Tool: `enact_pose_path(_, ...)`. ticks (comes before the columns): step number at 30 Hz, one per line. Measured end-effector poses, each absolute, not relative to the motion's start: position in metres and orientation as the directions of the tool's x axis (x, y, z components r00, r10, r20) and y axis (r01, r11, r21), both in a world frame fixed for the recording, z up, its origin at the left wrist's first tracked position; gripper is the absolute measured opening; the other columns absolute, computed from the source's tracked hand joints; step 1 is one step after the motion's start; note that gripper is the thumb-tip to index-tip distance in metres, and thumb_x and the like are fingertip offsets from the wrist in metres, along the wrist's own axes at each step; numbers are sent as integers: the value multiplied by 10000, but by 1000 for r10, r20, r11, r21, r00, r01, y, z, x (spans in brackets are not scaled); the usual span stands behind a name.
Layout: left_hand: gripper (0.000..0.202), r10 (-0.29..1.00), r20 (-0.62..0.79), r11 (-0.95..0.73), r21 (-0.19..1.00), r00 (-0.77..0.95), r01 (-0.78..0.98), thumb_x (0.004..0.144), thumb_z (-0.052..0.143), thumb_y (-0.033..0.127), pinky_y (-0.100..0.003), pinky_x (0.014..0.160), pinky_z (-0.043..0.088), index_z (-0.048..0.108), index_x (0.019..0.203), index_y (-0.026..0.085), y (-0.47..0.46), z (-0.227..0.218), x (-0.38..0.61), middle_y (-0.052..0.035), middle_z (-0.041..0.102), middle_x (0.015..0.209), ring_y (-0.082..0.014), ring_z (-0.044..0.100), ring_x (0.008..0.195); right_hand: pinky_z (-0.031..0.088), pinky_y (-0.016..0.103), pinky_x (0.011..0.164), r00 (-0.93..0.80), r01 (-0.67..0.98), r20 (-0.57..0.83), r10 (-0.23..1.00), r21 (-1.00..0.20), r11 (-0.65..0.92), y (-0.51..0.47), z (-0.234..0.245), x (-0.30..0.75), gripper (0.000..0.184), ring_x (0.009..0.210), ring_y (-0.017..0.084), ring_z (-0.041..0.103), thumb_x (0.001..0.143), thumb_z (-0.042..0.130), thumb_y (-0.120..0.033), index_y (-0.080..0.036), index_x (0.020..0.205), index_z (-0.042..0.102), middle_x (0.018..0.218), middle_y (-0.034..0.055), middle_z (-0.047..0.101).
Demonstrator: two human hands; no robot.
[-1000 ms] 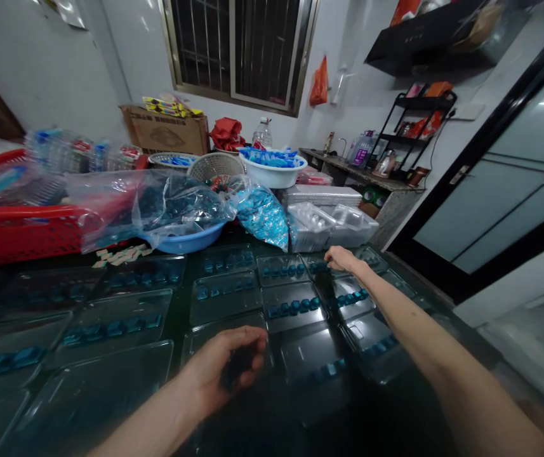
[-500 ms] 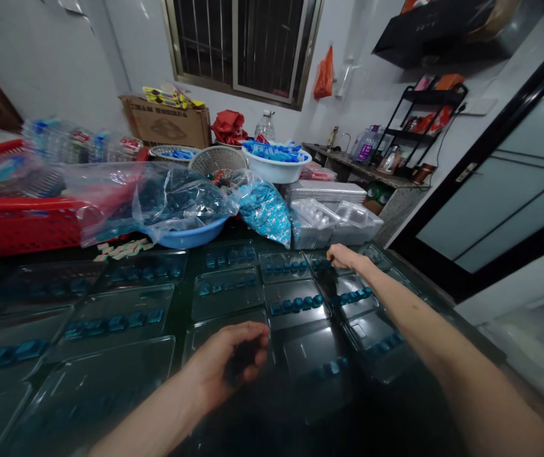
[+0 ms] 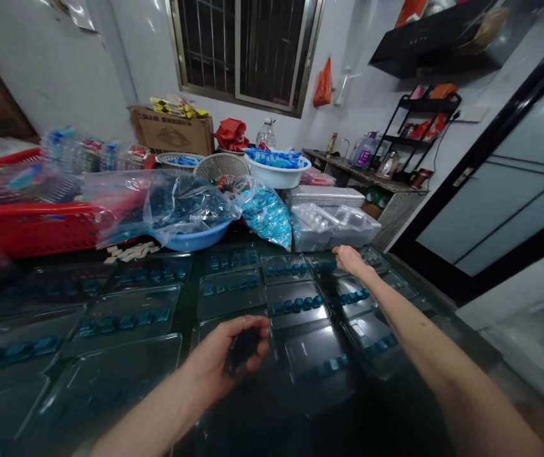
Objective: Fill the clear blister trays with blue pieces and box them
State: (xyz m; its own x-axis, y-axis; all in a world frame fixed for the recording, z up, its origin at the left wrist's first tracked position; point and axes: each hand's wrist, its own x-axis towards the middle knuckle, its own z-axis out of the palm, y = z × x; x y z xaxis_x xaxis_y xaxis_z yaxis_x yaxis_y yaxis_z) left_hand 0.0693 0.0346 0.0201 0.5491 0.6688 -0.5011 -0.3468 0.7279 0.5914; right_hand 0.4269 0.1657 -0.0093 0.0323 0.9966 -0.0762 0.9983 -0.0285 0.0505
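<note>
head view: left hand (image 3: 224,355) curled around a dark piece (image 3: 243,350), right hand (image 3: 350,259) half-open on a clear tray (image 3: 322,263), carton (image 3: 171,130) print unreadable

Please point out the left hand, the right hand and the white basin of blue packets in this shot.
Left hand (image 3: 221,358): head view, on the middle of the hand.
Right hand (image 3: 350,259): head view, on the middle of the hand.
White basin (image 3: 277,179): head view, on its outer wall.

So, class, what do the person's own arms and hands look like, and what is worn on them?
The left forearm and right forearm look bare, with no sleeves showing. The left hand and right hand wear no gloves, and no watch or bracelet shows.
</note>
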Motion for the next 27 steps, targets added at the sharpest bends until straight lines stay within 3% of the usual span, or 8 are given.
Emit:
enact_pose_path(12, 157, 640, -509, 754, 562, 576, -340, 692, 564, 186, -160, 376, 360, 557, 822, 97, 30, 14, 77, -51, 515, 747, -93, 510, 553, 449, 365, 755, 81, 995, 39, 996, 62, -83, 138, -41, 426, 259, 896, 166, 527, 828, 461, -280, -148, 1048, 494, 1049, 64, 519)
enact_pose_path(21, 153, 625, -504, 768, 532, 596, -355, 691, 565, 184, -159, 378, 365, 549, 815, 95, 31, 19, 84, -45, 519, 727, -99, 517, 549, 449, 353, 752, 112, 993, 52, 992, 18, -113, 143, -29, 412, 251, 882, 161, 533, 819, 476, -289, -136, 1013, 515, 1028, 68, 531)
enact_pose_path(24, 188, 642, -503, 765, 475, 579, -435, 714, 544, 232, -192, 433, 427, 552, 820, 77, 27, 26, 78, -73, 539, 754, -144, 556, 625, 452, 334, 724, 146, 989, 85, 986, -30, -144, 138, -14, 407, 249, 821, 152, 555, 815, 482, -276, -130, 1013, 518, 946, 65, 567)
enact_pose_path(27, 253, 689, -461, 724, 405, 559, -559, 745, 505, 281, -261, 548, 481, 552, 847, 55, 23, 32, 72, -129, 553, 844, -220, 578, 764, 434, 345, 694, 180, 981, 181, 967, -101, -164, 122, 3, 393, 387, 782, 206, 572, 810, 461, -203, -63, 1167, 408, 849, 129, 598)
